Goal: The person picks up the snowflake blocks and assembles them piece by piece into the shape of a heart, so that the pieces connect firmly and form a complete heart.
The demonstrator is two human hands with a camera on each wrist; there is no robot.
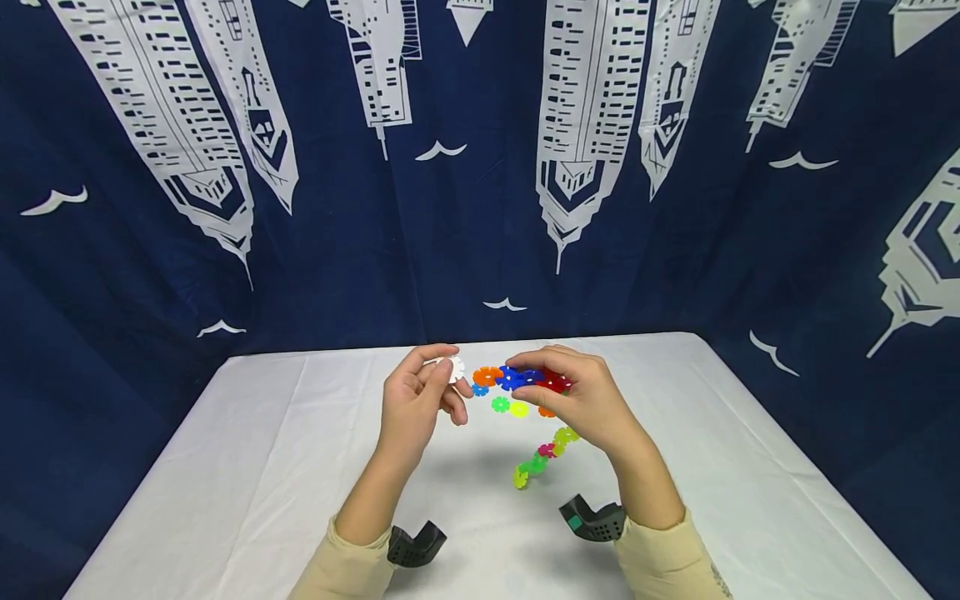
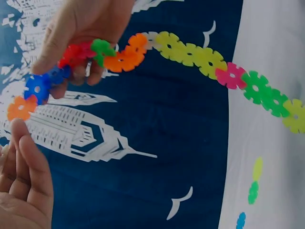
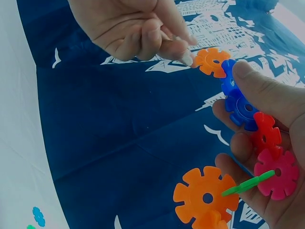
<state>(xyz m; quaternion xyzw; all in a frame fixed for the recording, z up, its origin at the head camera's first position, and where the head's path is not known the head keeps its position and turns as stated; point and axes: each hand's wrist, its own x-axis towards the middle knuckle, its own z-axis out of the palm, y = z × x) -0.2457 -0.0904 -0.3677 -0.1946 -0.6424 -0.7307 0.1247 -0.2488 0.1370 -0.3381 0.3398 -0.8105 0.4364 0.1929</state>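
Observation:
In the head view my left hand (image 1: 418,396) pinches a white notched plastic disc (image 1: 456,369) between thumb and fingers. My right hand (image 1: 581,392) grips a chain of interlocking flower-shaped discs, with the thumb over a blue disc (image 3: 229,76). At the chain's upper end an orange disc (image 1: 487,377) sticks out toward the left fingertips. Red discs (image 3: 267,136) lie against the right palm. From that hand the rest of the chain hangs in a curve, through orange discs (image 2: 126,56), yellow discs (image 2: 188,53) and green discs (image 2: 263,93).
Three loose discs lie on the white-covered table (image 1: 300,467): a blue disc (image 1: 480,390), a green disc (image 1: 500,404) and a yellow disc (image 1: 519,409). Behind the table hangs a navy curtain (image 1: 465,225) printed with white buildings and birds.

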